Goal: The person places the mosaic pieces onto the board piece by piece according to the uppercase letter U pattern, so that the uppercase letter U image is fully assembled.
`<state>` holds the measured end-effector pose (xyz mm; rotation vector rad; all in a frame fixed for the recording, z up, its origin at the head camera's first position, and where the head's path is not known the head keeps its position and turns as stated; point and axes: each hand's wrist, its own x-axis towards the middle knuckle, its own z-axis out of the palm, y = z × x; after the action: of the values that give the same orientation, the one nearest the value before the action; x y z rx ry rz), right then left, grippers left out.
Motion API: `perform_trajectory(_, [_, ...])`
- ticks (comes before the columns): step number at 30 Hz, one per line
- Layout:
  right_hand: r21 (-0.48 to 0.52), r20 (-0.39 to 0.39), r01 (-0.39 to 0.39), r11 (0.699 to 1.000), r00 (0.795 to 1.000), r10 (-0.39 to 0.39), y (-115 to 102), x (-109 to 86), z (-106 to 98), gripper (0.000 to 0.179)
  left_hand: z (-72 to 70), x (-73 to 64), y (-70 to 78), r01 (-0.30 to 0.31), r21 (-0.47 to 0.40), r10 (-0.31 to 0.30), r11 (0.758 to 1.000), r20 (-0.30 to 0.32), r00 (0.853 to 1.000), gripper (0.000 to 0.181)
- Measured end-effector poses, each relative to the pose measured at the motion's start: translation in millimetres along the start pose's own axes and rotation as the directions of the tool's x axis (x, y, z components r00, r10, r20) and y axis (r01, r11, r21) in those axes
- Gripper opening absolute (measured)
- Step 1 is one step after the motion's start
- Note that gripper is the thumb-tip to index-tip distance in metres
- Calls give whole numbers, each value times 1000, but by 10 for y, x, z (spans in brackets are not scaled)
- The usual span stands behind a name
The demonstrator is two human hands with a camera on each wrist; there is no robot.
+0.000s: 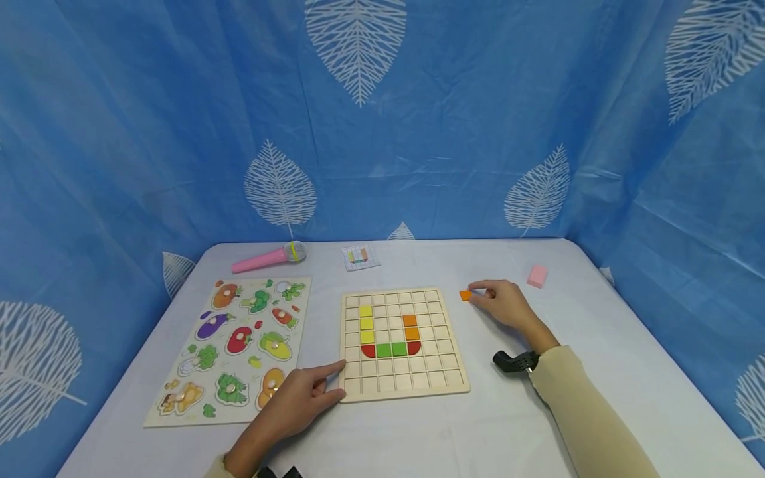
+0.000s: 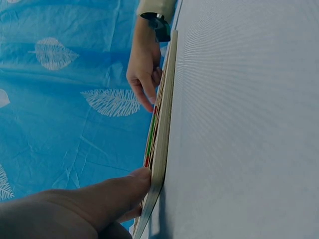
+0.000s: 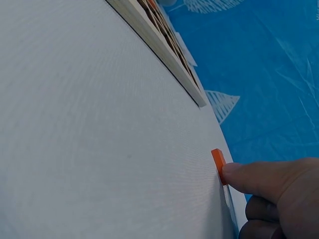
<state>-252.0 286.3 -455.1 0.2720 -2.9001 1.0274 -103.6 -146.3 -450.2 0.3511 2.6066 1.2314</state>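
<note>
In the head view a wooden grid board (image 1: 394, 392) lies mid-table. It bears yellow (image 1: 366, 323), green (image 1: 391, 349), red (image 1: 368, 350) and orange tiles (image 1: 411, 327) in a U shape. My left hand (image 1: 301, 398) touches the board's left edge with thumb and straight index finger. To the right of the board, my right hand (image 1: 501, 304) pinches a small orange tile (image 1: 465, 295) at its right side. The right wrist view shows my thumb against that orange tile (image 3: 218, 162), which stands out past the thumb tip; the index finger is hidden there.
A vegetable puzzle board (image 1: 248, 352) lies at left. Behind it is a pink toy microphone (image 1: 263, 259). A pattern card (image 1: 361, 257) lies beyond the grid, and a pink block (image 1: 537, 276) sits right of my right hand. Blue curtains (image 1: 418, 133) surround the table.
</note>
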Motion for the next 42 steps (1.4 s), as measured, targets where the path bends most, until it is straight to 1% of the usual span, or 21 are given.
perform_trajectory(7, [-11,-4,3,1000,1000,-3,-10,-5,15,30,0,1,2,-2,9,2,1000,-1,1000,53])
perform_trajectory(11, [-35,-12,17,999,1000,-17,-11,-3,31,30,1,6,-3,-5,7,5,1000,-3,1000,53])
perform_trajectory(17, [-58,-22,16,998,1000,-17,-7,-5,45,29,0,8,-7,-11,12,11,1000,-8,1000,53])
perform_trajectory(28, [-67,-51,2,998,999,-5,-17,-36,87,27,7,-1,-7,-12,14,12,1000,-7,1000,53])
perform_trajectory(34, [-71,-49,8,997,999,-12,-27,-41,98,28,4,-1,-10,-23,13,23,1000,-4,1000,52])
perform_trajectory(42, [-75,-65,26,997,997,-31,-25,-37,105,26,-1,2,-9,-20,17,20,1000,-3,1000,52])
